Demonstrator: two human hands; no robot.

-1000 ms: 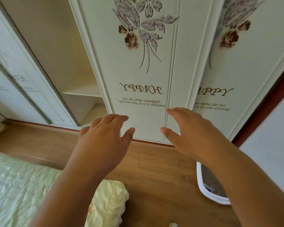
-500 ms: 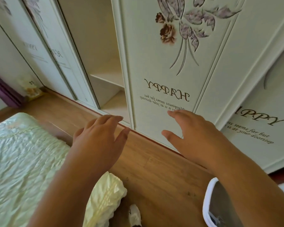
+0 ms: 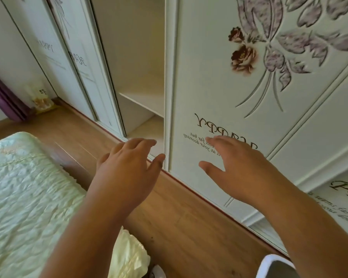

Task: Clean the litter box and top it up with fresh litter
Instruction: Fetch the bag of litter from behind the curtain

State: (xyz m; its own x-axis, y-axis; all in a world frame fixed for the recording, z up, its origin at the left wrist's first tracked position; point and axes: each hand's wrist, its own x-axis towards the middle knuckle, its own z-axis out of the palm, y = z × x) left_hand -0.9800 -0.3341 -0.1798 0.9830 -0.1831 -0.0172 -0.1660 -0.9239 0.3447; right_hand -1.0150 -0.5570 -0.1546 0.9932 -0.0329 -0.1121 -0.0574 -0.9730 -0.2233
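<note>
Wood floor (image 3: 181, 223); litter box (image 3: 269, 266) below right hand (image 3: 237, 167), left hand (image 3: 127, 169) apart

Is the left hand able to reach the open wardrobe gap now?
Probably yes: the left hand is open and empty, and nothing lies between it and the open wardrobe gap.
</note>
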